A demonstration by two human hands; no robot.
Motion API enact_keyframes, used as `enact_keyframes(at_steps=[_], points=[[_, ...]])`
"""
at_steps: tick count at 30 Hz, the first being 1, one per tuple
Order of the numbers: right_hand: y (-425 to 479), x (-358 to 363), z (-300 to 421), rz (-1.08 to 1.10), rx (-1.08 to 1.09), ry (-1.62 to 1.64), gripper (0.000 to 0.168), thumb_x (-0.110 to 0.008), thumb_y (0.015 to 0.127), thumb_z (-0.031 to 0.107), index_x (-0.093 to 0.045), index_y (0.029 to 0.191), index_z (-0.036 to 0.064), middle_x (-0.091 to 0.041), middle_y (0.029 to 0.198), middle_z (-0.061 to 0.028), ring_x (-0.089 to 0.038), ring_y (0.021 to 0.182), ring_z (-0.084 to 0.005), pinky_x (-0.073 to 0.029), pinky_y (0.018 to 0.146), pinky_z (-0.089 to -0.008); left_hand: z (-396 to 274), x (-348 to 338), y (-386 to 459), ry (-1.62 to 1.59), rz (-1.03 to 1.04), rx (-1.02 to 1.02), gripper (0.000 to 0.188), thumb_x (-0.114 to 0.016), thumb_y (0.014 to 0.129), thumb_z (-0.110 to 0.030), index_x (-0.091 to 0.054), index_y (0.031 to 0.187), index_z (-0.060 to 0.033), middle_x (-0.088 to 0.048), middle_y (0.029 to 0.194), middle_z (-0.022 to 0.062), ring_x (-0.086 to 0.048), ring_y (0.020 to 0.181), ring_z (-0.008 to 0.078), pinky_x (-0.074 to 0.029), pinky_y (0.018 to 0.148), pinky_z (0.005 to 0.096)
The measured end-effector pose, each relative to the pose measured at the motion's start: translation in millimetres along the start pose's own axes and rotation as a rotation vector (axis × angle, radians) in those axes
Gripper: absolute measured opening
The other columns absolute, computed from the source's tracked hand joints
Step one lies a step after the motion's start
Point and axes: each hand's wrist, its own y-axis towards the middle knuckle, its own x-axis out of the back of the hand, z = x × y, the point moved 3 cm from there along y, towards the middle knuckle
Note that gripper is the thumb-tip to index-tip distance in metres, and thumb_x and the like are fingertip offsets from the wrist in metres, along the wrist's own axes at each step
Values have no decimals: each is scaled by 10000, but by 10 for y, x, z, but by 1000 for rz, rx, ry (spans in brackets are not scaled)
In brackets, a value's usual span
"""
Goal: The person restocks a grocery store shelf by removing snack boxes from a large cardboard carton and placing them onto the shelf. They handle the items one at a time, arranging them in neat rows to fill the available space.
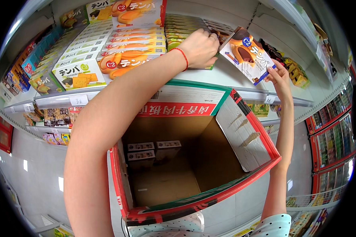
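Observation:
My right hand (279,77) grips the lower right corner of a white snack box (246,56) with chocolate-filled pastries on its front. That box is tilted above the shelf's front edge. My left hand (200,49), with a red string bracelet (182,57) on the wrist, reaches over the row of green snack boxes (181,28). Its fingers curl down beside the dark-printed boxes (216,26), their tips hidden, so I cannot tell whether they hold anything. Below both arms is an open cardboard carton (237,183), with a few small boxes (167,148) standing at its far left inside.
White-and-green cracker boxes (78,75) and orange-printed pastry boxes (127,60) are stacked at the left of the shelf (225,75). Yellow packets (295,72) lie at the right. Bagged snacks (57,117) fill lower shelves, and red-framed display cases (332,139) stand further right.

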Motion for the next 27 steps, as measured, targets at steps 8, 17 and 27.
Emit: enact_keyframes(at_steps=[8,17,27], points=[[100,168,-14,-123,27,-42,373,-573,847,99,-478,1181,-36,-592,786,-25,-545,594,-49,-462,538,-193,31,-18,0,15,-113,-11,358,-578,761,-329,-579,859,15,-585,867,159,-585,758,270,-453,715,340],[233,-33,-119,-20,-21,-277,357,-608,824,108,-499,1146,-3,-629,912,-76,-607,730,-105,-516,623,-217,11,-48,32,39,-58,-5,377,-577,762,-344,-585,849,23,-575,928,158,-571,810,259,-449,709,331],[603,-302,-343,52,-85,-416,437,-598,847,162,-427,1190,-48,-592,960,-101,-594,763,-126,-529,635,-245,5,-43,46,27,-8,33,394,-559,780,-359,-596,820,31,-571,947,168,-557,866,264,-439,741,349]])
